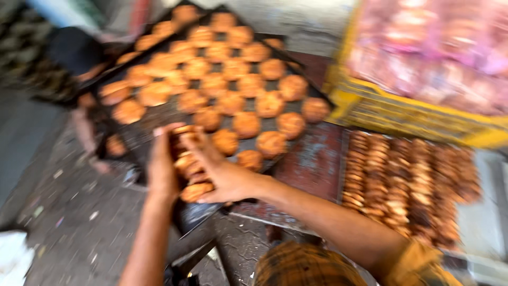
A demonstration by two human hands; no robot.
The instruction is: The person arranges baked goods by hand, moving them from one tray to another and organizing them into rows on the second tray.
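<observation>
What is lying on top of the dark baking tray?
Rows of round golden biscuits cover the dark baking tray. Both hands, left hand and right hand, hold a stack of them, hiding the tray's near corner.

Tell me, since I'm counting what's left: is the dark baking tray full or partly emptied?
Partly emptied. The dark baking tray has bare metal at its near corner; round golden biscuits fill the rest.

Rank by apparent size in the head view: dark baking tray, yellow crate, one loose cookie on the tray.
1. Dark baking tray looks largest.
2. Yellow crate, though cut off by the frame, so unsure.
3. One loose cookie, clearly smallest.
</observation>
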